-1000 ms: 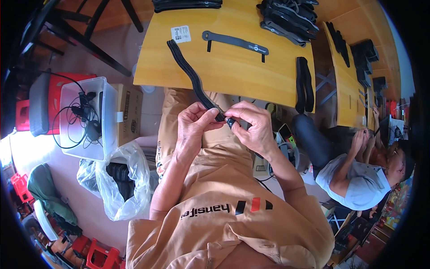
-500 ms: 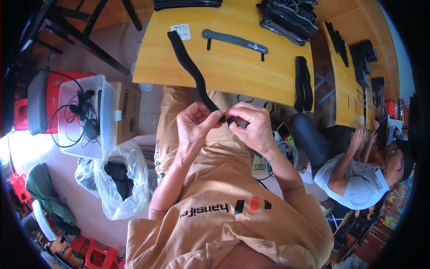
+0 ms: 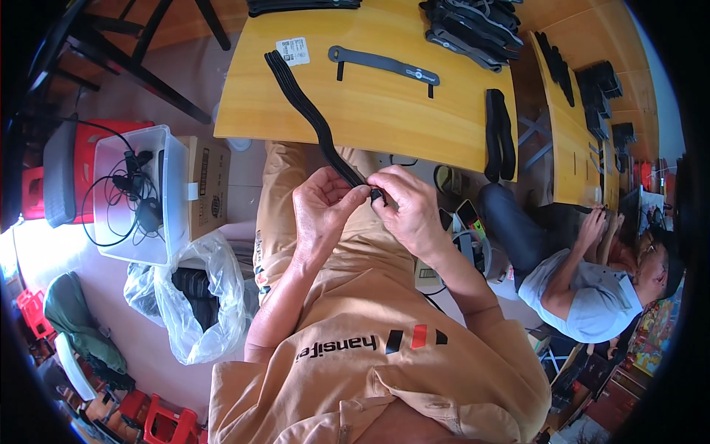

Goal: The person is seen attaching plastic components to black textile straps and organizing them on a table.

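We have both hands close together over the lap, just short of the table (image 3: 396, 115), with the fingertips of one nearly meeting those of the other. Our left hand (image 3: 322, 209) is half curled, its thumb pressing the near end of a long, ribbed black strip (image 3: 314, 122) against the bent fingers. Our right hand (image 3: 408, 211) is curled more tightly, thumb and forefinger pinching a small black end right beside the left thumb; we cannot tell whether that end belongs to the strip or is a separate piece.

From the hands the strip runs forward and to the left, crosses the table edge and lies on the wood, its far end beside a white label (image 3: 293, 51). Straight ahead of the hands, we see a flat grey strap (image 3: 383, 64) with two short black tabs at its lower side. Farther ahead and to the right is a heap of dark straps (image 3: 473, 33); nearer on the right, a folded black strap (image 3: 501, 137) reaches the table edge. Well to the left of the hands stand a clear plastic bin (image 3: 178, 189) holding black cables and, below it, an open plastic bag (image 3: 176, 314).
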